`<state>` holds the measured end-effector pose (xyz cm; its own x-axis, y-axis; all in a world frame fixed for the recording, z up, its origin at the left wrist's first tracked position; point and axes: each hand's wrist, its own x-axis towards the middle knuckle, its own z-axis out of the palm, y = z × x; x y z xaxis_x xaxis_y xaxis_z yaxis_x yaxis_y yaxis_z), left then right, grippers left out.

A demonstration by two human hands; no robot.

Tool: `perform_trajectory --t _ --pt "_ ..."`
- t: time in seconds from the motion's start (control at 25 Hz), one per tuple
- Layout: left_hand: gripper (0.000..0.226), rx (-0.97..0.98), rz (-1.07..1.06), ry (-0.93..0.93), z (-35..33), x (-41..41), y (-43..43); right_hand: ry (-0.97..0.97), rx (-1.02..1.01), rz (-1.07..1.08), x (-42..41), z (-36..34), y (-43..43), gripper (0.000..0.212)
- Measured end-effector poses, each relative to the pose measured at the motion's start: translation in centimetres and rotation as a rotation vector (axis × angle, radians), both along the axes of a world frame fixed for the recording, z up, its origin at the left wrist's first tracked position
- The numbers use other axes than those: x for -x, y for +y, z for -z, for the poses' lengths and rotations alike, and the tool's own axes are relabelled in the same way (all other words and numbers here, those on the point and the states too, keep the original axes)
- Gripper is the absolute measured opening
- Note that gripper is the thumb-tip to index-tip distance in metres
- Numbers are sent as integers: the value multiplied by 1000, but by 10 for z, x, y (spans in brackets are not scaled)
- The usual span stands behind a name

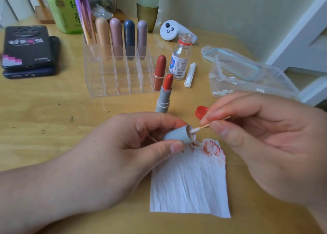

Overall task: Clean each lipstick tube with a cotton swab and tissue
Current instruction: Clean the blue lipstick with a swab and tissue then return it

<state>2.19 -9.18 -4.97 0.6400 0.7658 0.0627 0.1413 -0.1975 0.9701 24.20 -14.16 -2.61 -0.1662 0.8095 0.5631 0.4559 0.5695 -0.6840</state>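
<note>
My left hand [113,150] grips a grey lipstick cap [178,133] on its side, open end to the right. My right hand [261,136] pinches a wooden cotton swab [203,126] whose white tip sits in the cap's mouth. Under both lies a white tissue [191,182] with red smears at its top edge. The uncapped grey lipstick [165,94] with a red bullet stands upright just behind the hands. A clear acrylic organizer [106,78] holds several capped lipsticks, among them a red one [160,71] at its right end.
An open small glass bottle [181,57] stands right of the organizer, its red cap [201,111] lying near my right hand. Wrapped swabs [190,74], a clear plastic box [247,78] with swabs, two phones [28,51] at left and a white controller [172,30] at the back.
</note>
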Motion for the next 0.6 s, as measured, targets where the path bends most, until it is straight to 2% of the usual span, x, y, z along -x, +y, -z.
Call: perform_trajectory --t 0.32,0.6 --pt "24 -23 -39 -18 0 0 -1 -78 -24 12 1 0 -3 6" --pt "23 -33 -44 -13 4 0 -1 -166 -48 63 0 -2 -3 9"
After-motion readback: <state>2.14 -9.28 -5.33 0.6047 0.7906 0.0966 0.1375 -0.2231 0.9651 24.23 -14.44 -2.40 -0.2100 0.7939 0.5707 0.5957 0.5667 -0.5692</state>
